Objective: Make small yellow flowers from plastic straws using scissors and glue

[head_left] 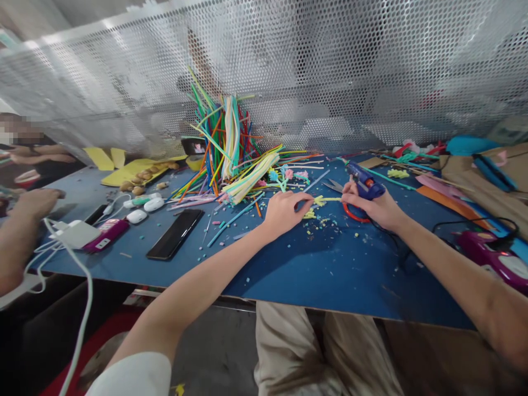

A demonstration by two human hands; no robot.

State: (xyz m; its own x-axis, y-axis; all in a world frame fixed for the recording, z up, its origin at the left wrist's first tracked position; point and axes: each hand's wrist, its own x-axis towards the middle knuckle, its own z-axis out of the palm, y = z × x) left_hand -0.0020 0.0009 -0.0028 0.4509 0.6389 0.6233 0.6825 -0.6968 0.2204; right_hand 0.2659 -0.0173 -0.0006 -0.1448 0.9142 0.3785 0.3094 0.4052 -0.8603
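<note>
Between my hands runs a yellow pipe-cleaner piece (330,199) with small loops at its left end. My left hand (286,213) pinches that looped end between thumb and fingertips. The straight right end sits in the fingertips of my right hand (367,206). A blue glue gun (362,179) lies just behind and against my right hand; whether the hand also holds it is hard to tell. Scissors with red handles (355,214) lie on the table, partly under my right hand. Small pink and blue pipe-cleaner flowers (285,175) are behind my left hand.
Pipe-cleaner bundles (231,137) stand and lie at the back of the blue table (289,275). A black phone (175,234), white cables and a purple power strip (106,235) are left; another purple strip (493,256) and cardboard right. Another person's arm (20,236) rests far left.
</note>
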